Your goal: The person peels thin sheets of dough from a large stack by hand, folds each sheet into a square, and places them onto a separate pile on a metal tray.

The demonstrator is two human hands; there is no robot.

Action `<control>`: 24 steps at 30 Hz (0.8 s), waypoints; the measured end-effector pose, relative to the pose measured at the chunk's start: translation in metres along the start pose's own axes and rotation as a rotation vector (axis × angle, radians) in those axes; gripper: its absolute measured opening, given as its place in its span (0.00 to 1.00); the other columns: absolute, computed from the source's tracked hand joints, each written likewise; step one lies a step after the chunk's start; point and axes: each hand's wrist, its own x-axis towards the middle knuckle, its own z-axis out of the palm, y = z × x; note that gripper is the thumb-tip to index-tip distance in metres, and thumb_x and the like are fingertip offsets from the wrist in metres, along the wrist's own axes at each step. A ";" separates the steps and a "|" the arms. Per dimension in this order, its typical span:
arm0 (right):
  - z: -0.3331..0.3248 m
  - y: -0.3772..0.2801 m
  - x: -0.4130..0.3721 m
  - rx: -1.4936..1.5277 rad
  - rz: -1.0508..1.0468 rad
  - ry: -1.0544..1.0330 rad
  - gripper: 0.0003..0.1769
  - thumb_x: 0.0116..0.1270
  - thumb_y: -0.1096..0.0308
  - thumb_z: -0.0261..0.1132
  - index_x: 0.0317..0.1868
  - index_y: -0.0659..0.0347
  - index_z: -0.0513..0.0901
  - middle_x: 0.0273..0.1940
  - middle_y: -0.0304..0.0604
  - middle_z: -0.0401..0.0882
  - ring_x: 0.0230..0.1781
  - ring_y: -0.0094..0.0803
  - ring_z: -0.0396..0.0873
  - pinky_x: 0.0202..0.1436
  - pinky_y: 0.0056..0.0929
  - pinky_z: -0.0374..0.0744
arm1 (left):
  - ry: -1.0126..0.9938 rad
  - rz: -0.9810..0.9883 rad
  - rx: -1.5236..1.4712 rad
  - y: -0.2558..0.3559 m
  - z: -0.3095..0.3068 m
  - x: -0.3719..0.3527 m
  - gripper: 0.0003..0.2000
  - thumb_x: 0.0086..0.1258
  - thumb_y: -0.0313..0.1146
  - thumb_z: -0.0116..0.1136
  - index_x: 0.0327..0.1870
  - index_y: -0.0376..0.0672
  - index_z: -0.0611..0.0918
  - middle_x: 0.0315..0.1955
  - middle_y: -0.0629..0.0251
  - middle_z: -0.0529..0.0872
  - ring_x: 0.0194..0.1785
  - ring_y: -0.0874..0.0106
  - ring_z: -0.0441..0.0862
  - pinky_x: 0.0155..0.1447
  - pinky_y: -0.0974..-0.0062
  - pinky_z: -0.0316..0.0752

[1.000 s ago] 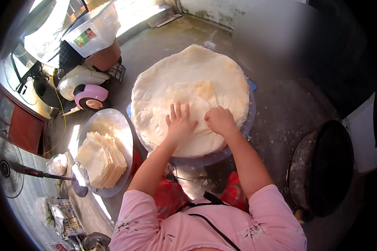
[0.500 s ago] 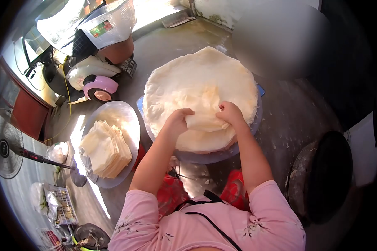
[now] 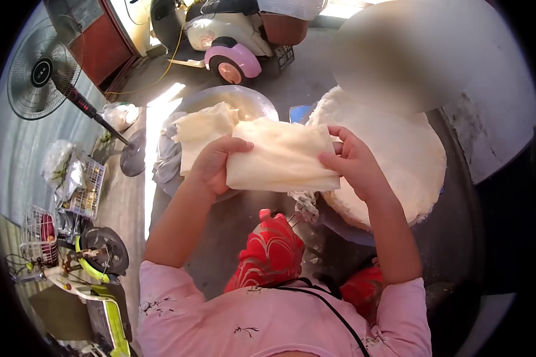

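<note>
A folded sheet of thin, pale flatbread [image 3: 283,157] hangs in the air between my two hands. My left hand [image 3: 215,159] pinches its left end, thumb on top. Its right end is gripped by my right hand [image 3: 356,159], with the thumb in front and the fingers curled behind. Below and behind it, a stack of folded flatbreads [image 3: 203,128] lies in a wide round metal basin [image 3: 250,98], partly hidden by the held sheet. To the right stands a large round pile of unfolded flatbreads [image 3: 393,160], on a base with a blue edge.
A floor fan [image 3: 41,72] stands at the left. Behind the basin is a scooter with a pink wheel guard [image 3: 244,56]. Baskets [image 3: 86,184] and a yellow-green bicycle [image 3: 110,315] are at the lower left. My red-clad knee [image 3: 271,250] is below my hands.
The flatbread sheet, earlier being folded on the round pile, is now lifted off it in both hands. My hands have moved left toward the basin, and the view has turned left.
</note>
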 end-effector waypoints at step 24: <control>0.152 0.121 0.165 -0.067 0.135 -0.110 0.32 0.55 0.81 0.58 0.63 0.64 0.64 0.41 0.46 0.75 0.35 0.29 0.77 0.34 0.25 0.83 | 0.730 0.293 0.497 0.055 -0.269 0.020 0.24 0.61 0.24 0.53 0.61 0.31 0.67 0.47 0.57 0.80 0.47 0.67 0.80 0.49 0.70 0.77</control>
